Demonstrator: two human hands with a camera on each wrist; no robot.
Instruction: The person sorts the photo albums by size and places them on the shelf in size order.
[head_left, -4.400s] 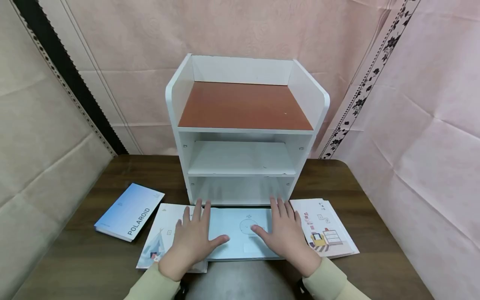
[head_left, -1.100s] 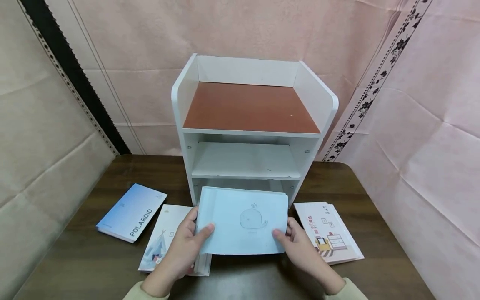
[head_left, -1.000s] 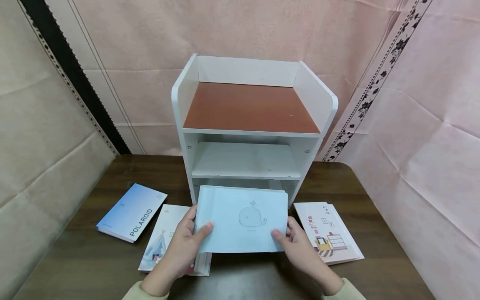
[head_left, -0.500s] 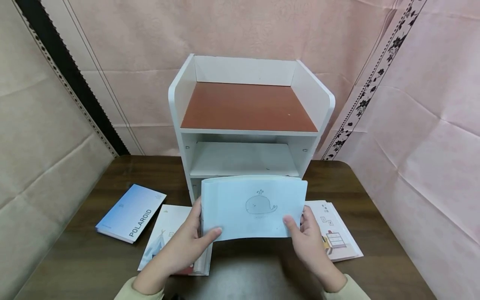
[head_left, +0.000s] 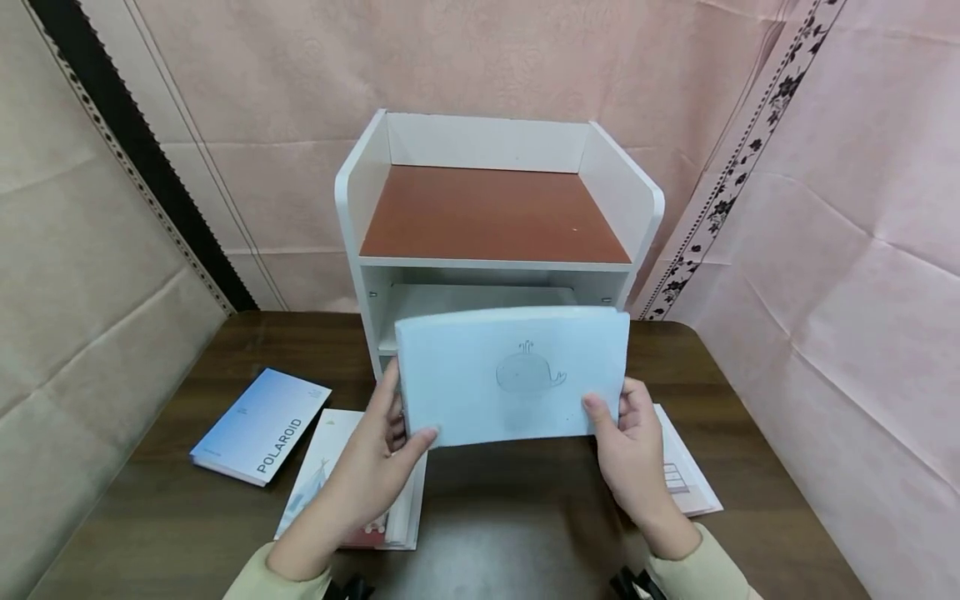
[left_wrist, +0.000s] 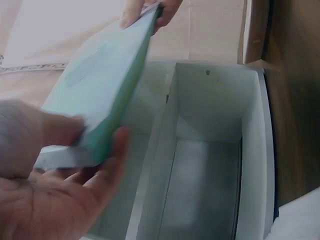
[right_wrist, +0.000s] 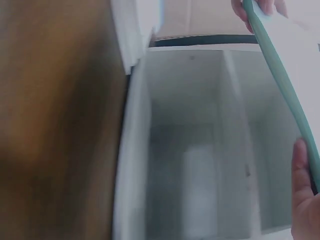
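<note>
Here, before pale pink cloth (head_left: pixel 480 58), both hands (head_left: pixel 375 458) (head_left: pixel 630 450) grip a light-blue book (head_left: pixel 480 383) above a dark wooden table (head_left: pixel 517 517).

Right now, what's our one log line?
left hand: holds whale book; right hand: holds it; place: in front of shelf; Polaroid book: on table

Looks like smooth paper on the pale-blue book (head_left: pixel 468 375), glossy wood across the table (head_left: pixel 510 508), cloth on the far curtain (head_left: pixel 487 54).

Pink fabric walls (head_left: pixel 487 54), black floral trim (head_left: pixel 787 86), dark wooden table (head_left: pixel 517 517), white shelf unit (head_left: pixel 495 215) with brown top
</note>
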